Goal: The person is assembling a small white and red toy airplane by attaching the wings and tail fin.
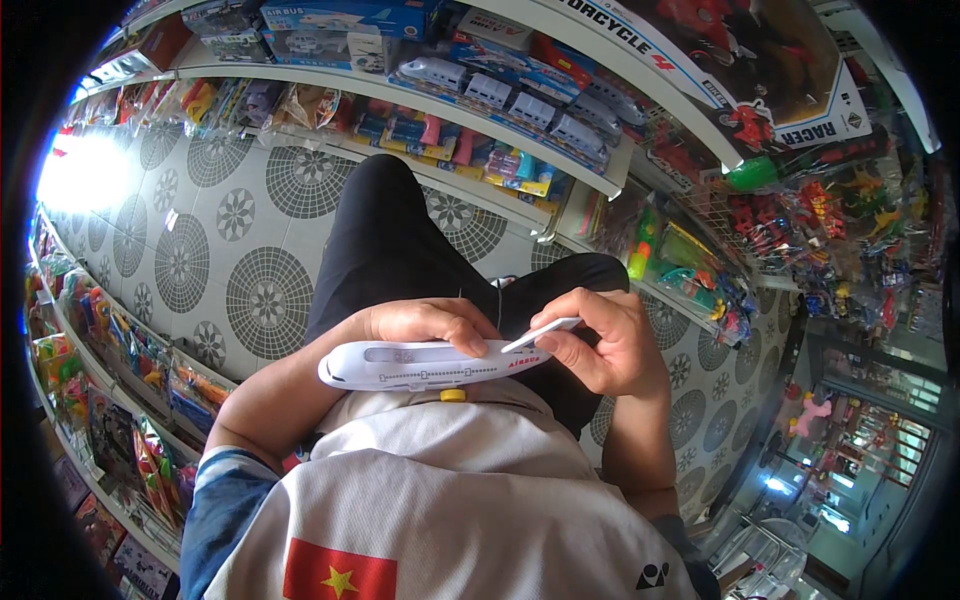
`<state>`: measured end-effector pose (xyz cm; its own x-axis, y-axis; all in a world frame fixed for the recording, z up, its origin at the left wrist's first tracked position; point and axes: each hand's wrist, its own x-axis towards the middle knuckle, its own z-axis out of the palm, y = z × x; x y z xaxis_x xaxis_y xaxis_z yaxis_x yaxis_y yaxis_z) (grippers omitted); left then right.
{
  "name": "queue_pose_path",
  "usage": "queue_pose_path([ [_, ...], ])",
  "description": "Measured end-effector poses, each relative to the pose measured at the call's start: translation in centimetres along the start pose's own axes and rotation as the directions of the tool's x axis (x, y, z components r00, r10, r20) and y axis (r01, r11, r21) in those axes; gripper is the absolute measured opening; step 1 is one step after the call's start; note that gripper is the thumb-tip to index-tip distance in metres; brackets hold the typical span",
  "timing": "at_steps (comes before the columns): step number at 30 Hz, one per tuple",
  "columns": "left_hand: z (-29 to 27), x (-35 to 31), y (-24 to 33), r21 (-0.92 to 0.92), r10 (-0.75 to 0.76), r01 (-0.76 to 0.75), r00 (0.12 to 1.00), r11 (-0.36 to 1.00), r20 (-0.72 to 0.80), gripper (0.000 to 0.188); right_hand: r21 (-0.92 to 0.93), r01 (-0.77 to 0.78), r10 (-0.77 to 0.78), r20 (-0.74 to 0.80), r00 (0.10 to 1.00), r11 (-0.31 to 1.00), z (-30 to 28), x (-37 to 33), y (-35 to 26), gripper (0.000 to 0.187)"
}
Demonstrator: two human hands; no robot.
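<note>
Toy airplane (420, 365) lies crosswise between both hands: left hand (425, 322) on its top, right hand (605, 340) at its tail end. Toy shelves (480, 95) stand ahead; further racks (110, 380) at left.

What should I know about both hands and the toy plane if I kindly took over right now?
Left hand: wrapped over the top of the white toy airplane, holding its fuselage level above the lap.
Right hand: at the tail end, fingers pinching a thin white flat piece that angles up from the plane.
A yellow wheel shows under the fuselage.
Whether the white piece is fixed on cannot be told.
Shelves of packaged toys stand on both sides, over a patterned tile floor.
</note>
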<state>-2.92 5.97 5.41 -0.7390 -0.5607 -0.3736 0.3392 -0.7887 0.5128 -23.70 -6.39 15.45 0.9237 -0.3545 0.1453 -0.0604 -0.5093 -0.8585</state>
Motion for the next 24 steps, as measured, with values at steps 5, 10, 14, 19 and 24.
queue_pose_path([
  [5,0.0,-0.1,-0.3,0.003,0.002,-0.002,0.999,1.0,-0.047,0.07,-0.035,0.015,-0.014,0.017,1.0,0.999,0.1,0.2,-0.5,0.013],
  [10,0.4,0.0,-0.5,-0.055,0.056,-0.056,0.998,0.997,0.01,0.064,0.007,0.051,-0.051,-0.004,0.999,0.999,0.5,0.1,0.1,0.012],
  [14,0.3,0.1,-0.7,-0.073,0.055,-0.055,0.998,0.996,0.001,0.063,0.087,0.067,-0.068,0.01,0.998,0.994,0.7,0.2,0.5,0.01],
  [19,-0.5,0.1,-1.1,-0.136,-0.003,0.005,1.0,0.991,0.013,0.061,0.124,0.071,-0.074,0.013,0.997,0.99,1.0,0.1,1.0,0.009],
  [24,-0.4,0.1,-1.3,-0.049,0.055,-0.056,0.998,0.997,-0.029,0.058,0.112,0.086,-0.083,-0.029,0.996,0.99,1.3,0.0,0.9,0.009],
])
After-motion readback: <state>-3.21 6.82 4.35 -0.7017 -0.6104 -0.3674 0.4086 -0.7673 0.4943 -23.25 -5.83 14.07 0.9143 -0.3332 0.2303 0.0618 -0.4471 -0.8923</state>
